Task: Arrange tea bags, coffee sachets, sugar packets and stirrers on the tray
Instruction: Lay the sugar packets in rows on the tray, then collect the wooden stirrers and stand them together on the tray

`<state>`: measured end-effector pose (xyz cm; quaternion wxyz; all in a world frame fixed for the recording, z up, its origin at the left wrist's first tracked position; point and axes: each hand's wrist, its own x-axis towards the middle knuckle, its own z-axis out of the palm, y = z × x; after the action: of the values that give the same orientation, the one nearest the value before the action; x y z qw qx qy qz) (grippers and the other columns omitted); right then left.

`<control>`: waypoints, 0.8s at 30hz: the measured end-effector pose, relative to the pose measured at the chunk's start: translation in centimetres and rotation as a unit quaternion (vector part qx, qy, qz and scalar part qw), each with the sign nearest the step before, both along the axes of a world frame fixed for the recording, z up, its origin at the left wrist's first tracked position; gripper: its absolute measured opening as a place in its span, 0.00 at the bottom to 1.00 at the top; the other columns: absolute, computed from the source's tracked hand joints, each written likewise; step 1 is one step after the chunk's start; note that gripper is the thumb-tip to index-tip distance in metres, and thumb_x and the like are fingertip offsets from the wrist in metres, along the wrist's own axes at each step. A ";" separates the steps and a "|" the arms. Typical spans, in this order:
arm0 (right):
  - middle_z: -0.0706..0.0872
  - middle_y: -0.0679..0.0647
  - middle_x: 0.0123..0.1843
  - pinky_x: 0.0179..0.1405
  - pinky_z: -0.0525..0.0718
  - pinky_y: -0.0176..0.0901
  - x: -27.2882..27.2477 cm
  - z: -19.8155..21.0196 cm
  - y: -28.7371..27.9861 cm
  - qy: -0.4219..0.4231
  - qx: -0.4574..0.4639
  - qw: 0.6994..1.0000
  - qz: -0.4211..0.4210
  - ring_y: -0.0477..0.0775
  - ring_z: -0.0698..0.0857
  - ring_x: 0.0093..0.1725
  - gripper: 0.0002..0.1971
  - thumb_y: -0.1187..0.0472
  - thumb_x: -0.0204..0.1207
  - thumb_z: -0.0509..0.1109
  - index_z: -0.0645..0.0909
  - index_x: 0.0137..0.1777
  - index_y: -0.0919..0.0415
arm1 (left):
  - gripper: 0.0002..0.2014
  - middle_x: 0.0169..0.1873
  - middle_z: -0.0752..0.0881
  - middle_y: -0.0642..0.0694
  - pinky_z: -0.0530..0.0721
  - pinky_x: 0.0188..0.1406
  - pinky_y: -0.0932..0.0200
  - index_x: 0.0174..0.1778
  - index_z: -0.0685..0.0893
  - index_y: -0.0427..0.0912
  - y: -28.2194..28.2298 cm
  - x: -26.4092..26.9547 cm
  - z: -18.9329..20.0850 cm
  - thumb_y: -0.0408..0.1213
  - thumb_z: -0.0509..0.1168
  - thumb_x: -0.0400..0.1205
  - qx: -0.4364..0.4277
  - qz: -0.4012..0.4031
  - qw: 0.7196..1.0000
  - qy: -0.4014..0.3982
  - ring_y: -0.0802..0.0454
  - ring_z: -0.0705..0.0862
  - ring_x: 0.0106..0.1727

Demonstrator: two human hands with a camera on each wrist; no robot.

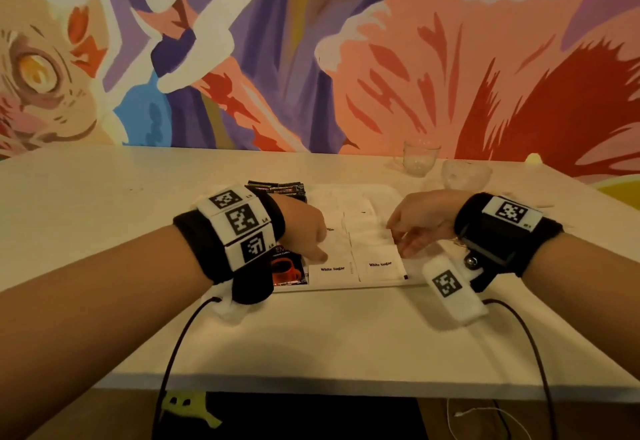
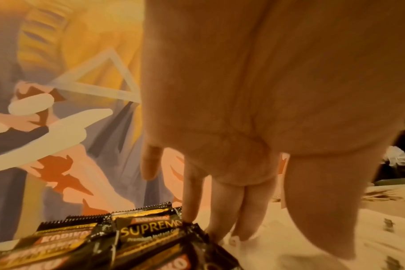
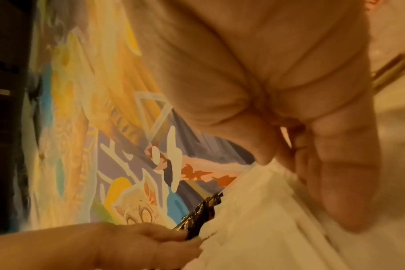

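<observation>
A white tray (image 1: 388,193) is seen on the white table (image 1: 104,204), its surface largely covered by packets. At its left side black coffee sachets (image 1: 277,188) are laid in an overlapping row, with a further red-and-black coffee sachet (image 1: 289,271) at the near left corner. Just right of these, two columns of white sugar packets (image 1: 332,268) are set side by side, the nearest two printed "White Sugar". Behind the tray to the right, two clear glass cups (image 1: 417,157) are stood on the table; their contents cannot be made out.

The left hand (image 1: 306,228) is placed over the boundary between sachets and sugar packets, fingers pointed down; nothing is gripped, and the fingertips (image 2: 240,235) are pressed on the white packets. The right hand (image 1: 420,219) is held over the right column of sugar packets with fingers bent downward; whether a packet is pinched cannot be told.

The lettering "SUPREMO" and the serrated edges of the sachets (image 2: 148,232) are shown only by the left wrist view. In the right wrist view the stepped edges of the white packets (image 3: 266,210) are seen edge-on, and light wooden sticks (image 3: 395,71), blurred, are caught at the upper right.
</observation>
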<state>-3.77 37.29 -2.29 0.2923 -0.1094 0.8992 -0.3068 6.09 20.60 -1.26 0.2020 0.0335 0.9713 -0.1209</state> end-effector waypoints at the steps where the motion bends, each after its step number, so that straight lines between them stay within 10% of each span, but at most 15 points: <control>1: 0.81 0.61 0.40 0.26 0.86 0.40 0.0 0.1 -0.3 -0.020 -0.003 1.000 -0.001 0.56 0.82 0.35 0.15 0.75 0.82 0.56 0.72 0.67 0.74 | 0.24 0.54 0.79 0.47 0.72 0.41 0.61 0.63 0.78 0.39 0.0 -0.2 0.0 0.56 0.53 0.85 0.004 0.002 1.000 0.005 0.51 0.76 0.48; 6: 0.77 0.61 0.42 0.33 0.83 0.50 -2.1 0.3 -0.7 -0.015 -0.032 0.998 -0.049 0.58 0.78 0.37 0.17 0.76 0.82 0.53 0.70 0.70 0.73 | 0.24 0.70 0.76 0.44 0.71 0.65 0.53 0.74 0.71 0.42 0.6 -1.6 0.4 0.52 0.51 0.86 0.029 0.002 0.999 0.023 0.45 0.75 0.69; 10: 0.77 0.62 0.42 0.37 0.81 0.47 -2.9 -0.2 -1.6 -0.038 -0.073 0.996 -0.044 0.56 0.77 0.37 0.16 0.79 0.81 0.51 0.73 0.64 0.72 | 0.17 0.47 0.80 0.46 0.71 0.36 0.64 0.54 0.77 0.38 0.8 -2.9 0.2 0.48 0.50 0.87 0.040 -0.001 0.999 -0.018 0.52 0.76 0.41; 14: 0.75 0.63 0.43 0.49 0.81 0.52 -4.7 0.1 -2.0 -0.032 -0.119 0.990 -0.068 0.58 0.78 0.38 0.17 0.78 0.82 0.51 0.69 0.69 0.77 | 0.18 0.45 0.80 0.42 0.69 0.44 0.63 0.63 0.81 0.39 0.8 -3.5 0.9 0.44 0.51 0.88 0.097 0.018 0.995 -0.010 0.44 0.76 0.45; 17: 0.77 0.63 0.43 0.43 0.86 0.52 -5.4 0.2 -2.5 -0.056 -0.123 0.990 -0.050 0.58 0.79 0.39 0.17 0.78 0.82 0.51 0.70 0.69 0.77 | 0.17 0.37 0.79 0.59 0.73 0.51 0.64 0.68 0.80 0.48 0.5 -4.0 1.6 0.44 0.53 0.87 0.150 0.031 0.988 0.014 0.54 0.78 0.43; 24: 0.78 0.60 0.46 0.34 0.80 0.47 -6.9 0.3 -3.0 -0.033 -0.095 0.995 -0.024 0.55 0.78 0.39 0.17 0.74 0.83 0.54 0.69 0.71 0.73 | 0.12 0.39 0.86 0.53 0.74 0.31 0.77 0.51 0.87 0.43 3.3 -3.8 1.7 0.47 0.67 0.79 0.252 -0.061 0.966 0.019 0.62 0.79 0.36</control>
<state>-10.69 34.31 -2.00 0.3025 -0.1045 0.8583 -0.4012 2.31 23.93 0.39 0.1608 0.1407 0.9701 0.1150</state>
